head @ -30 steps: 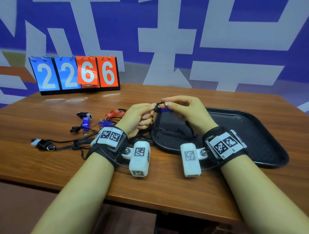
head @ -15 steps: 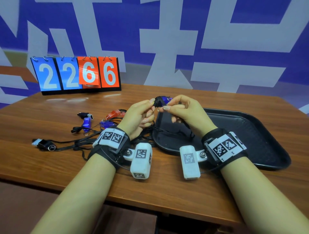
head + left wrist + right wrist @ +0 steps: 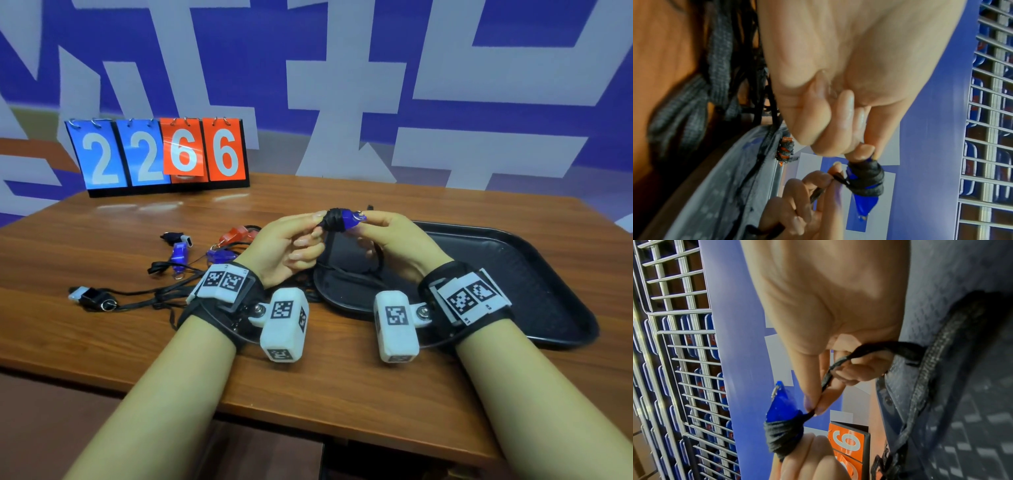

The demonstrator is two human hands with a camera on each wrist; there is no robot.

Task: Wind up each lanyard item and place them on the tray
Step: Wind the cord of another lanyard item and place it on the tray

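A blue whistle point(image 3: 346, 219) with black lanyard cord wound round its body hangs in the air over the left end of the black tray point(image 3: 513, 270). My left hand point(image 3: 317, 226) pinches the wound end point(image 3: 865, 178). My right hand point(image 3: 368, 228) pinches the free cord point(image 3: 869, 350) right beside the whistle point(image 3: 783, 413), and the rest of the cord trails down onto the tray point(image 3: 972, 386). An orange whistle point(image 3: 785, 151) wound in black cord lies on the tray point(image 3: 715, 186).
Left of the tray, several unwound whistles lie on the wooden table among tangled black cords: a red one point(image 3: 236, 234), two blue ones point(image 3: 178, 253), a black one point(image 3: 176, 237) and a black-and-white one point(image 3: 87, 294). A flip scoreboard point(image 3: 161, 154) stands at the back left.
My right hand has carried the cord round the whistle, and the blue tip now shows between the hands. Both hands stay over the tray's left end.
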